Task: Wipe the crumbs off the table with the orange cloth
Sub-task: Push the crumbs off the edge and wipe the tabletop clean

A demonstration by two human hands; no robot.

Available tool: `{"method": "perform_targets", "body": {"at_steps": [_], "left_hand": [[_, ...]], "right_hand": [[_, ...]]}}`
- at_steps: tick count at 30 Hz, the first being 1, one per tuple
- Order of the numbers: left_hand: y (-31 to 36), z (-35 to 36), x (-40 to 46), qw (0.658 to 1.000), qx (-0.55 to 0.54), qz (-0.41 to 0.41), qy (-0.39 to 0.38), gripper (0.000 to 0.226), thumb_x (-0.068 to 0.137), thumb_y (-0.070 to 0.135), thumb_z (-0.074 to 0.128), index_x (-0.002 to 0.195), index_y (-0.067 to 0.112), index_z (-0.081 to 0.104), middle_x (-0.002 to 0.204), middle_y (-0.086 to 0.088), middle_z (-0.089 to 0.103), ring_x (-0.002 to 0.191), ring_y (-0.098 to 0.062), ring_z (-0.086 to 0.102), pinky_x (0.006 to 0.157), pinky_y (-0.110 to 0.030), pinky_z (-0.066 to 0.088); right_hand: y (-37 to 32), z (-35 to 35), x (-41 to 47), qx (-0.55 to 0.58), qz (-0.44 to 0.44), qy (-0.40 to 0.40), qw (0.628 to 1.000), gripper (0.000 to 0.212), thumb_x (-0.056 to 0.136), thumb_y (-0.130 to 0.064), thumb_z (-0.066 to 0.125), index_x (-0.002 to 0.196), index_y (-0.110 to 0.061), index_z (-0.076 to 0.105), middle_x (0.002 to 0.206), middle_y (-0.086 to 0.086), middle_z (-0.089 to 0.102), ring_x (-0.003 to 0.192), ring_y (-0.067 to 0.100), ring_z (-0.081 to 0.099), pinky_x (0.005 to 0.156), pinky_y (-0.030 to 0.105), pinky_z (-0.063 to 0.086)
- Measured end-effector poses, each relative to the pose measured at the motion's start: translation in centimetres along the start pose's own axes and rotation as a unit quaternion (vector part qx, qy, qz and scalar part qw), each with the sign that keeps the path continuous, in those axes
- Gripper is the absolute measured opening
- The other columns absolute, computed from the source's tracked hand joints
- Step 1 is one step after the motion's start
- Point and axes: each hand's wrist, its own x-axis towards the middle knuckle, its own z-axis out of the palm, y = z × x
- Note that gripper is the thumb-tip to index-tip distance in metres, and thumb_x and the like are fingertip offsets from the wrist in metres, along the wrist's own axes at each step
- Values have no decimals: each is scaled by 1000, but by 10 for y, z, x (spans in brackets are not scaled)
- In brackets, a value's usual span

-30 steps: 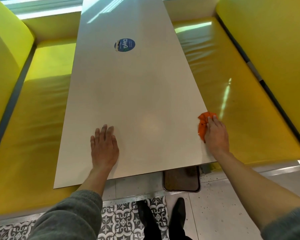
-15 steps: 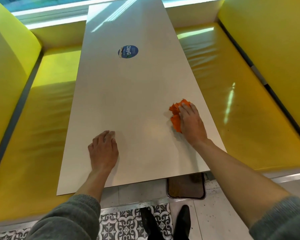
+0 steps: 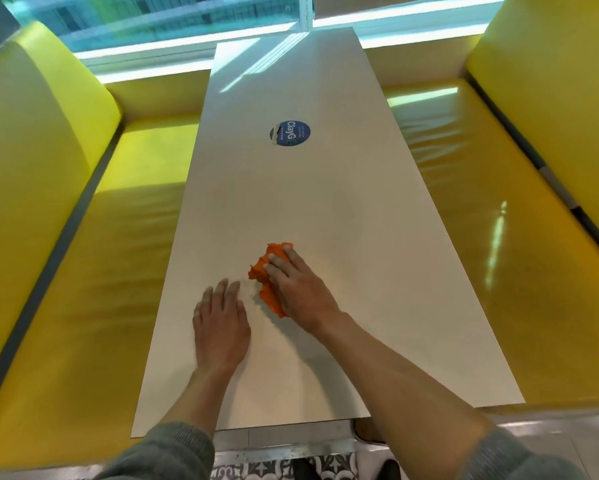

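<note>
My right hand (image 3: 299, 292) is pressed flat on the crumpled orange cloth (image 3: 269, 278), fingers together, near the middle of the bench (image 3: 343, 220). It covers a good chunk of the cloth. My left hand (image 3: 220, 323) lies palm-down just beside it, fingers loosely spread, holding nothing. Honestly can't make out any crumbs on that pale top. Blue round sticker (image 3: 290, 133) sits farther up.

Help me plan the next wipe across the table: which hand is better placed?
Right. The right hand already presses the orange cloth on the table; the left hand lies flat, empty.
</note>
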Motion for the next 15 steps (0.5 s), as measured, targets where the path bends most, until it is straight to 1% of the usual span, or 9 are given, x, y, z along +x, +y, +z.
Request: {"method": "perform_targets", "body": {"at_steps": [4, 6, 8, 12, 15], "left_hand": [[-6, 5, 11, 1000, -13, 0, 5, 50, 106, 15, 31, 156, 16, 34, 165, -5, 29, 156, -27, 17, 127, -47, 16], [-8, 5, 16, 1000, -21, -3, 10, 51, 105, 11, 32, 156, 14, 33, 166, -6, 28, 156, -26, 16, 127, -45, 15], [-9, 6, 17, 999, -30, -4, 17, 50, 106, 11, 31, 156, 13, 34, 165, -6, 29, 156, -26, 16, 127, -44, 14], [-8, 10, 17, 999, -44, -11, 29, 48, 108, 19, 29, 156, 14, 36, 165, -5, 31, 156, -24, 17, 128, -44, 14], [-8, 12, 17, 998, -58, -19, 24, 53, 109, 36, 22, 157, 18, 33, 166, -1, 27, 157, -20, 14, 128, -41, 9]], "right_hand": [[-3, 29, 8, -31, 6, -45, 999, 46, 101, -28, 46, 144, -9, 43, 154, 8, 37, 148, 32, 16, 119, 39, 12], [4, 38, 10, -37, 19, -60, 997, 46, 103, -28, 40, 146, -12, 40, 157, 8, 33, 149, 31, 13, 120, 43, 13], [12, 42, 14, -33, 26, -58, 997, 47, 104, -30, 35, 148, -13, 39, 158, 7, 31, 149, 30, 11, 121, 45, 11], [35, 40, 25, -33, 69, -38, 996, 47, 105, -31, 32, 149, -15, 36, 159, 6, 28, 150, 30, 8, 121, 43, 3], [62, 30, 29, -44, 111, -23, 993, 46, 106, -27, 32, 150, -16, 34, 160, 5, 26, 150, 29, 7, 121, 43, 3]]}}
